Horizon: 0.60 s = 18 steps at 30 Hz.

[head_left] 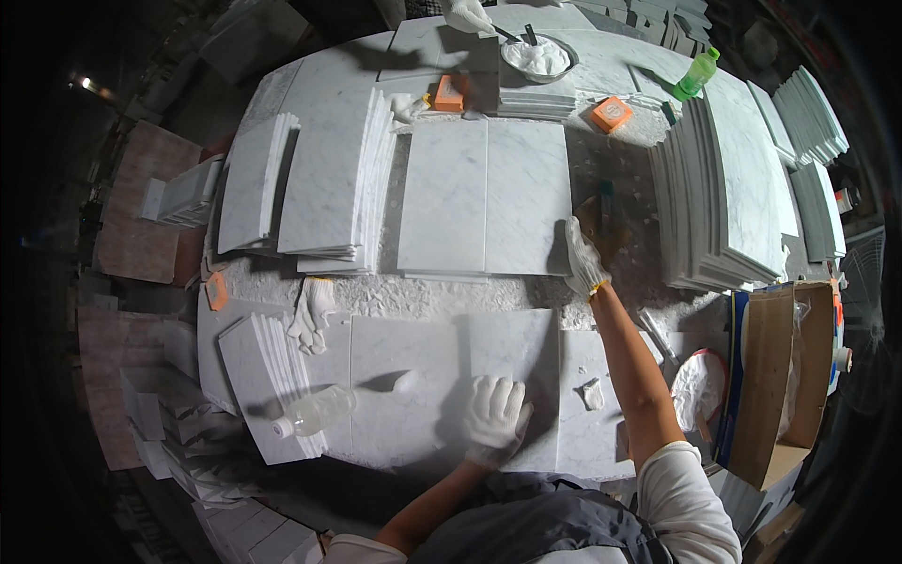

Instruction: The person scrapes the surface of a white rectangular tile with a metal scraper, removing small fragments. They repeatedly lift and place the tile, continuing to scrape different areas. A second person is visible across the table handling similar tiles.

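Observation:
My left hand (pixel 496 420), in a white knit glove, lies flat with its fingers stretched on a pale marble tile (pixel 512 338) near me. My right hand (pixel 583 258), gloved the same way, stands with straight fingers along the right edge of a marble tile (pixel 528 197). That tile lies side by side with another grey-veined tile (pixel 443 197), with a thin seam between them. Neither hand is closed round anything. Just left of my left hand, a small white scrap (pixel 406 382) rests on the slab.
Tile stacks (pixel 329 188) stand at left and a taller stack (pixel 695 197) at right. Nearer are a clear bottle (pixel 315 412), a loose glove (pixel 311 315) and a cardboard box (pixel 780 376). Across the table, another person's gloved hand (pixel 467 15) holds a dark handle beside a paste bowl (pixel 540 58).

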Each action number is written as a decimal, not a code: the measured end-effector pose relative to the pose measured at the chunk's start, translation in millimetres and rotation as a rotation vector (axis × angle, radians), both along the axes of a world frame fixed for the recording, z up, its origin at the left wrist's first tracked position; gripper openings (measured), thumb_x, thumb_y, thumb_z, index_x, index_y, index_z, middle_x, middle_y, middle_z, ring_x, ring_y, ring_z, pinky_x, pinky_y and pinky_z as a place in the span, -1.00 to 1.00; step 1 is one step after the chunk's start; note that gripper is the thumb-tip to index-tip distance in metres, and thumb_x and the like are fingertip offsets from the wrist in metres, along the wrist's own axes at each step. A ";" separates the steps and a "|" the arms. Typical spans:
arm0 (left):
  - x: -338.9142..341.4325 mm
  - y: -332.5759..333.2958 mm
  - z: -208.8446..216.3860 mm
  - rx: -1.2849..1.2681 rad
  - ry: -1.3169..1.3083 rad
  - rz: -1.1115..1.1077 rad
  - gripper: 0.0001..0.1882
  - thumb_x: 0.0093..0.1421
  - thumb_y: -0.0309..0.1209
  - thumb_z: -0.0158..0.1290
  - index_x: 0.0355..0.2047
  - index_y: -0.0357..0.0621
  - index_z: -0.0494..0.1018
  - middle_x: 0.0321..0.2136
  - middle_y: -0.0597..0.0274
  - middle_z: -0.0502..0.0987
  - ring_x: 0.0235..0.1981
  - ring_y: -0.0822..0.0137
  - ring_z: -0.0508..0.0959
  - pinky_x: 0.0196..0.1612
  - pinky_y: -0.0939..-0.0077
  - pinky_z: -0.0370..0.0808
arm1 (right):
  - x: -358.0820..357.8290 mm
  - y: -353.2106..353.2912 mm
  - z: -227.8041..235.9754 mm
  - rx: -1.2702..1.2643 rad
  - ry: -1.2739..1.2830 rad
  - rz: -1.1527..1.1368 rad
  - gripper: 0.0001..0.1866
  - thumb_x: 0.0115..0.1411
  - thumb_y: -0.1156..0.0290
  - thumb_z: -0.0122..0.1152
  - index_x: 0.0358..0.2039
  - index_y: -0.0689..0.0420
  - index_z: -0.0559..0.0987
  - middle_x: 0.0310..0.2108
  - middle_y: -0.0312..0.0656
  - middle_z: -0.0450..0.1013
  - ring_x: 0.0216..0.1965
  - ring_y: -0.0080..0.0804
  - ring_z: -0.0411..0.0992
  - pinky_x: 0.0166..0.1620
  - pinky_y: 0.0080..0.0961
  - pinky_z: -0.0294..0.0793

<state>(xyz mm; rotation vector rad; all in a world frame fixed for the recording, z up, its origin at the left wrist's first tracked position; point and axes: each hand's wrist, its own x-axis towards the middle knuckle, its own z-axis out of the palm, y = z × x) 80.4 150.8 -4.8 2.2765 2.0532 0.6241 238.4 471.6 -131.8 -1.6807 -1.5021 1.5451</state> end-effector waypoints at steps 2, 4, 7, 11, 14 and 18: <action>0.5 -0.7 -0.6 -0.004 -0.001 -0.002 -0.60 0.18 -0.17 0.19 0.00 -0.01 0.57 0.07 0.26 0.49 0.19 0.13 0.45 0.24 0.10 0.40 | -2.1 -3.6 1.8 0.095 -0.056 0.039 -0.36 0.55 0.02 -0.41 0.50 0.10 0.00 0.29 0.23 0.25 0.25 0.08 0.32 0.32 -0.23 0.28; 0.6 -0.9 -0.7 -0.006 -0.016 -0.001 -0.59 0.16 -0.18 0.21 -0.01 -0.03 0.57 0.05 0.25 0.49 0.18 0.12 0.45 0.24 0.09 0.39 | -5.6 -7.0 5.7 0.148 -0.057 0.014 -0.34 0.54 -0.04 -0.44 0.48 0.10 0.05 0.27 0.24 0.28 0.25 0.08 0.32 0.33 -0.22 0.26; -0.2 0.4 -0.1 -0.010 -0.030 -0.007 -0.59 0.13 -0.21 0.22 -0.03 -0.08 0.56 0.00 0.23 0.50 0.15 0.10 0.46 0.23 0.08 0.39 | -10.2 -9.3 18.2 0.089 -0.007 -0.113 -0.22 0.49 -0.21 -0.49 0.43 0.15 0.16 0.22 0.25 0.35 0.25 0.07 0.32 0.34 -0.21 0.22; -1.4 3.7 1.1 -0.014 -0.065 -0.025 -0.61 0.11 -0.25 0.22 -0.07 -0.14 0.56 -0.05 0.20 0.51 0.12 0.08 0.47 0.21 0.06 0.41 | -10.1 -6.3 36.0 -0.117 0.137 -0.253 -0.04 0.32 -0.47 -0.30 0.45 0.05 0.22 0.32 0.00 0.27 0.29 -0.07 0.26 0.28 -0.04 0.26; -1.3 4.2 2.4 0.045 -0.052 -0.024 -0.61 0.10 -0.26 0.23 -0.08 -0.14 0.56 -0.06 0.19 0.51 0.11 0.08 0.47 0.18 0.05 0.44 | -8.5 -3.8 37.5 -0.181 0.175 -0.300 0.02 0.27 -0.54 -0.19 0.49 -0.03 0.16 0.42 -0.13 0.18 0.35 -0.13 0.19 0.28 0.06 0.26; -0.5 1.7 3.8 0.029 -0.024 0.001 -0.64 0.12 -0.25 0.22 -0.09 -0.09 0.57 -0.04 0.22 0.52 0.10 0.07 0.49 0.14 0.10 0.48 | -6.7 0.5 28.1 -0.182 0.168 -0.261 0.04 0.28 -0.52 -0.19 0.52 -0.03 0.08 0.48 -0.19 0.07 0.42 -0.14 0.12 0.32 0.06 0.21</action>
